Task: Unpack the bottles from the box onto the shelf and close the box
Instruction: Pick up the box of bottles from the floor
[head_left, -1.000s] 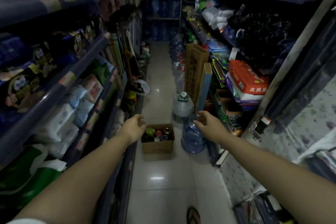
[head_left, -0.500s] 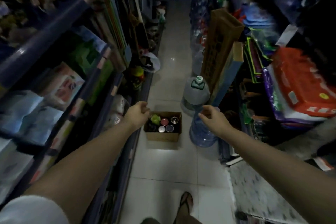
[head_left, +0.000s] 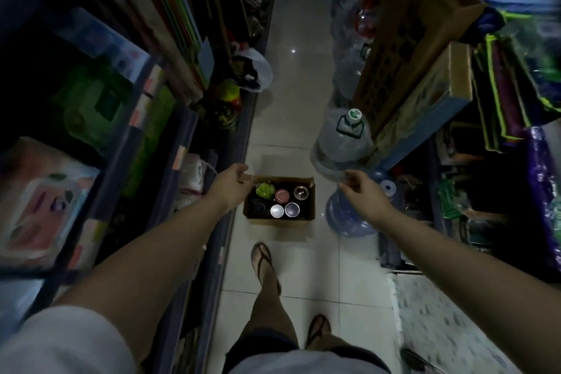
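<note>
An open cardboard box [head_left: 277, 222] stands on the tiled aisle floor, seen from above. Inside stand several bottles: a green-topped one [head_left: 265, 190], a pink cap [head_left: 282, 195], a dark metal cap [head_left: 300, 192] and two pale round caps [head_left: 277, 211]. My left hand [head_left: 231, 187] hovers above the box's left edge with loosely curled fingers, holding nothing. My right hand [head_left: 361, 191] hangs to the right of the box, over a blue water jug, fingers also loosely curled and empty. The shelf [head_left: 212, 234] runs along the left of the aisle.
Two big water jugs [head_left: 341, 143] [head_left: 349, 218] stand right of the box. Leaning cartons [head_left: 419, 79] and packed goods crowd the right side. My sandalled feet [head_left: 261, 258] are on the floor just before the box. A white plastic bag [head_left: 258, 68] lies farther up the aisle.
My view has tipped downward and come closer to the box. Both hands have stayed out in front, now just above the box's sides. My legs have come into view.
</note>
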`<state>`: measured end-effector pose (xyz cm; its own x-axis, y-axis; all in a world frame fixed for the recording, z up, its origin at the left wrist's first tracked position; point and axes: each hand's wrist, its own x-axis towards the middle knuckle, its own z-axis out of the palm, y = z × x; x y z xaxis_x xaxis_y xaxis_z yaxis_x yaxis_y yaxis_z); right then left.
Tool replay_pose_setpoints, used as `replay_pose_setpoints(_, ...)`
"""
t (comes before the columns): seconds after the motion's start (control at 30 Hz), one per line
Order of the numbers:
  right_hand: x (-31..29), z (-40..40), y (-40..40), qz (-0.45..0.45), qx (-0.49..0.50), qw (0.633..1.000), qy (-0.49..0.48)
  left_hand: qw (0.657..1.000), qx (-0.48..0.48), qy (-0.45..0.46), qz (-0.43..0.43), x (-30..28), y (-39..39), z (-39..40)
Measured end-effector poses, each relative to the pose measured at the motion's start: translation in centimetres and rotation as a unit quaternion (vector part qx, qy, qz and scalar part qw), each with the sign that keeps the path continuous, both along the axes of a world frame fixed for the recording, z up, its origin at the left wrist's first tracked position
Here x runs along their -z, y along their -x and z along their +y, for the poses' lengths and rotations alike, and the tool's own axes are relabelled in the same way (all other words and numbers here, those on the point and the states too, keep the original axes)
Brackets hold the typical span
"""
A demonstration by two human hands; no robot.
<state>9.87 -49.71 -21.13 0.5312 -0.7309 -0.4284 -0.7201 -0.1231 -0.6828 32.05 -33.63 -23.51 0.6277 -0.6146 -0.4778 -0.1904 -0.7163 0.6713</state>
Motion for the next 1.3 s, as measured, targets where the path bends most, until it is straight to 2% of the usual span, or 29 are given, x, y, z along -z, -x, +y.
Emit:
replay_pose_setpoints(0.2, 5.4, -3.2, -6.4, 0.060, 0.067, 0.996, -0.012, 0.999, 0.006, -0.010, 0.049, 5.6, -5.9, -3.7)
replay_pose_setpoints(0.37, 12.3, -4.5, -9.4, 0.082, 0.097, 0.991, -0.029, 0.994, 0.003, -0.045, 0.095, 12.6, -8.6, -4.8)
replay_pose_setpoints(0.47, 17.6, -5.4, -10.6, 0.092, 0.104, 0.990, -0.038, 0.995, -0.031, -0.036, 0.092, 17.6, -9.3, -4.9)
replay_pose_setpoints(0.67, 32.0, -7.7, -12.0, 0.095, 0.130, 0.985, -0.056, 0.991, -0.100, -0.023, 0.083, 30.6, -10.2, -6.8)
replay_pose_setpoints(0.8, 42.7, -8.6, -11.5, 0.092, 0.142, 0.985, -0.018, 0.983, -0.161, 0.002, 0.093, 40.4, -11.2, -7.1)
replay_pose_setpoints(0.93, 51.2, -9.1, -11.1, 0.081, 0.129, 0.988, 0.012, 0.978, -0.200, -0.015, 0.054, 49.0, -11.6, -6.7)
replay_pose_setpoints(1.03, 55.0, -9.0, -10.9, 0.042, 0.119, 0.990, 0.057, 0.977, -0.204, 0.004, 0.064, 53.2, -11.5, -5.8)
replay_pose_setpoints(1.1, 56.9, -8.9, -10.7, 0.012, 0.104, 0.993, 0.049, 0.981, -0.183, 0.014, 0.066, 55.7, -11.2, -4.9)
replay_pose_setpoints(1.17, 58.7, -8.9, -9.9, -0.019, 0.080, 0.996, 0.028, 0.981, -0.181, 0.013, 0.061, 56.9, -10.8, -4.6)
replay_pose_setpoints(1.3, 60.0, -8.8, -9.6, -0.025, 0.064, 0.997, 0.027, 0.984, -0.172, 0.031, 0.042, 57.7, -10.2, -5.2)
